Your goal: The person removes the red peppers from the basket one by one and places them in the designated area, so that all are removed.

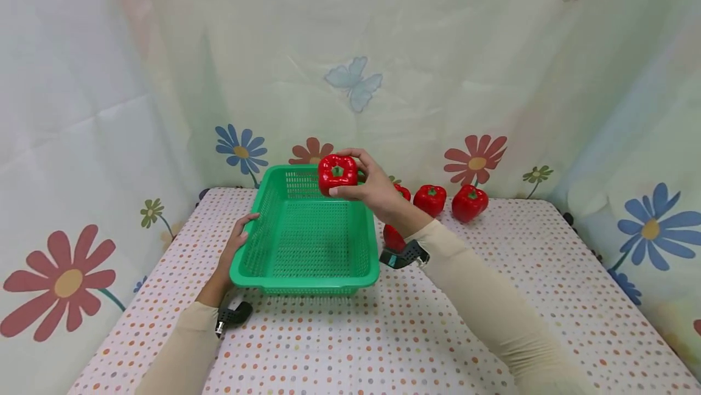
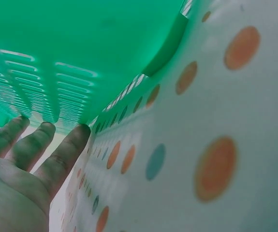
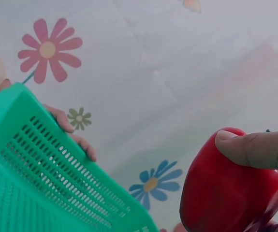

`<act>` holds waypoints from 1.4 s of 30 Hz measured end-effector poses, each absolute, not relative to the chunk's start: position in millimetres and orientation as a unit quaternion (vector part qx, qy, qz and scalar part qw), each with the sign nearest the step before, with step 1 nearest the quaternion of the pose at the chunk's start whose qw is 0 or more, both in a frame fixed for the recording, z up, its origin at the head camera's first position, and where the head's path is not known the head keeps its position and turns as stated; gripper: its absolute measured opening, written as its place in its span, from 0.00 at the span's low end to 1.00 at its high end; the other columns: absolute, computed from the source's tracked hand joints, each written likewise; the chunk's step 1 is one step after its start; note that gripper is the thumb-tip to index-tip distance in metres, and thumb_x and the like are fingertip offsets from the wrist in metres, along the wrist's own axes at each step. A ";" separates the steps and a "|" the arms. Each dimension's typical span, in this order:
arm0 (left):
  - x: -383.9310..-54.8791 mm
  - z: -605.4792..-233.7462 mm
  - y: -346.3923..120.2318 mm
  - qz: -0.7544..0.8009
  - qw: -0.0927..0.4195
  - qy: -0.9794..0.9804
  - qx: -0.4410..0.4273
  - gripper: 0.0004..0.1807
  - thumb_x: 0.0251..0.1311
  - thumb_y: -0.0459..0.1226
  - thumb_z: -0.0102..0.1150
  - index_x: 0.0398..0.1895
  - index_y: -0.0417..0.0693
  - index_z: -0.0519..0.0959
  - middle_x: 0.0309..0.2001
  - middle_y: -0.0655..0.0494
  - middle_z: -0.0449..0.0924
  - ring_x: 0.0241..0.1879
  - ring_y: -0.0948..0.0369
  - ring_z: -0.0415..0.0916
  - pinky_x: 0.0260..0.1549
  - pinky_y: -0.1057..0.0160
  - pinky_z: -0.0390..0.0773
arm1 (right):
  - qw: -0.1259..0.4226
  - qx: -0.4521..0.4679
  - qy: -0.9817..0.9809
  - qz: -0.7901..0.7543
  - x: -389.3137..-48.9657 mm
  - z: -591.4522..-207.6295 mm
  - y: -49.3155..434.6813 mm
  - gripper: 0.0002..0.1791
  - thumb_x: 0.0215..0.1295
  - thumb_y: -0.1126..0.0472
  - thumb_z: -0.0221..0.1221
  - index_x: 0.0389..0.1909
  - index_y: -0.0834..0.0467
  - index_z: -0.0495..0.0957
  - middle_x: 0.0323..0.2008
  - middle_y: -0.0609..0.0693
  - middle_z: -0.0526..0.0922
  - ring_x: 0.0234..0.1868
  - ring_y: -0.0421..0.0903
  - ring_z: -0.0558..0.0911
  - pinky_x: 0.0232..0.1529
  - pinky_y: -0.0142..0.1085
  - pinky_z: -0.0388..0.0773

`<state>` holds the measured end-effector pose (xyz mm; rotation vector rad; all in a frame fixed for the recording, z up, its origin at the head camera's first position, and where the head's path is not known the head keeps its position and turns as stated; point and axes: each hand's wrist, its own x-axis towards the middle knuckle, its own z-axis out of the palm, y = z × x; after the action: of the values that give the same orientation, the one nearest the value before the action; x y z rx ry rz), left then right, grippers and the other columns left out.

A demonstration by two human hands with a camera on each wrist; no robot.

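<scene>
My right hand [image 1: 378, 191] grips a glossy red bell pepper [image 1: 335, 183] above the far right part of a green plastic basket [image 1: 306, 282]. In the right wrist view the thumb [image 3: 250, 147] presses on the side of the pepper [image 3: 221, 188]. No pepper shows inside the basket, whose slotted floor is visible. At the basket's left side is my left hand [image 1: 237, 240], its fingers fairly straight. The left wrist view shows three fingers [image 2: 64, 157] reaching along the outside of the slotted wall [image 2: 71, 87]; the thumb is out of sight there.
Right of the basket stand red bell peppers, one at the far right [image 1: 470, 203] and another beside it [image 1: 429, 200]. Two more, one behind [image 1: 403, 192] and one nearer [image 1: 393, 238], are partly covered by my right arm. A dotted cloth [image 1: 438, 322] covers the table; flowered curtains surround it.
</scene>
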<state>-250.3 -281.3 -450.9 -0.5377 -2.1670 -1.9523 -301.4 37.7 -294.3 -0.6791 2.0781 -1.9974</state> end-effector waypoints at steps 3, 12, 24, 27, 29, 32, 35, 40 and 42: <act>-254.5 -447.2 -277.2 -0.657 0.084 -0.728 -0.174 0.28 0.73 0.42 0.27 0.74 0.45 0.51 0.75 0.39 0.43 0.65 0.48 0.55 0.52 0.67 0.66 | 0.079 -0.223 0.713 -0.660 -295.8 -289.2 64.6 0.39 0.58 0.67 0.67 0.67 0.44 0.61 0.66 0.51 0.67 0.65 0.54 0.67 0.48 0.42 0.81; -259.3 -444.9 -268.9 -0.676 0.065 -0.710 -0.186 0.30 0.72 0.43 0.28 0.74 0.42 0.49 0.75 0.39 0.42 0.66 0.43 0.53 0.53 0.65 0.67 | 0.064 -0.165 0.746 -0.642 -281.2 -303.7 142.5 0.42 0.61 0.61 0.67 0.70 0.40 0.54 0.70 0.52 0.62 0.67 0.55 0.64 0.50 0.40 0.81; -255.6 -441.6 -275.9 -0.682 0.066 -0.705 -0.184 0.30 0.71 0.42 0.27 0.74 0.42 0.49 0.75 0.40 0.43 0.66 0.44 0.52 0.54 0.66 0.67 | 0.042 -0.083 0.756 -0.648 -284.3 -348.8 218.2 0.44 0.64 0.56 0.65 0.75 0.39 0.49 0.73 0.57 0.52 0.71 0.59 0.55 0.45 0.37 0.83; -255.0 -442.2 -277.5 -0.682 0.066 -0.706 -0.180 0.29 0.72 0.42 0.26 0.74 0.43 0.49 0.75 0.40 0.42 0.67 0.44 0.52 0.54 0.65 0.67 | 0.046 -0.061 0.761 -0.644 -287.5 -363.5 228.5 0.47 0.64 0.54 0.64 0.76 0.41 0.45 0.75 0.60 0.49 0.73 0.63 0.52 0.46 0.40 0.83; -254.3 -442.8 -278.2 -0.681 0.067 -0.707 -0.179 0.29 0.72 0.42 0.26 0.74 0.44 0.49 0.76 0.39 0.42 0.67 0.43 0.52 0.54 0.65 0.67 | 0.051 -0.049 0.763 -0.643 -290.3 -373.5 233.2 0.48 0.64 0.54 0.65 0.76 0.41 0.44 0.75 0.61 0.47 0.74 0.64 0.51 0.50 0.45 0.81; -252.4 -443.4 -278.6 -0.679 0.067 -0.710 -0.176 0.29 0.72 0.42 0.26 0.74 0.44 0.48 0.75 0.39 0.42 0.67 0.43 0.52 0.54 0.65 0.67 | 0.060 -0.035 0.763 -0.642 -295.5 -387.8 236.9 0.48 0.64 0.54 0.65 0.76 0.42 0.44 0.76 0.62 0.46 0.74 0.65 0.50 0.56 0.54 0.75; -250.6 -444.0 -278.8 -0.679 0.066 -0.711 -0.173 0.29 0.72 0.42 0.26 0.74 0.43 0.48 0.75 0.39 0.42 0.67 0.43 0.52 0.54 0.65 0.68 | 0.065 -0.026 0.767 -0.637 -300.3 -400.3 237.9 0.50 0.63 0.54 0.65 0.77 0.44 0.43 0.76 0.64 0.46 0.75 0.67 0.49 0.59 0.59 0.70; -248.4 -445.4 -278.9 -0.679 0.068 -0.711 -0.171 0.30 0.71 0.42 0.26 0.74 0.42 0.48 0.75 0.39 0.43 0.67 0.43 0.53 0.54 0.65 0.67 | 0.062 -0.014 0.796 -0.602 -304.9 -415.9 237.8 0.51 0.63 0.53 0.66 0.78 0.50 0.42 0.76 0.66 0.47 0.74 0.69 0.51 0.60 0.59 0.70; -248.0 -446.2 -278.8 -0.678 0.069 -0.712 -0.173 0.30 0.71 0.42 0.27 0.74 0.43 0.48 0.75 0.39 0.43 0.67 0.42 0.53 0.54 0.65 0.68 | 0.059 -0.013 0.808 -0.586 -305.9 -420.1 237.7 0.52 0.63 0.52 0.66 0.77 0.52 0.42 0.76 0.66 0.48 0.74 0.69 0.52 0.61 0.59 0.70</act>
<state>-248.0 -278.8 -446.2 -0.5194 -2.1419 -2.0398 -305.9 237.7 -420.1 -0.0384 2.4476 -1.7763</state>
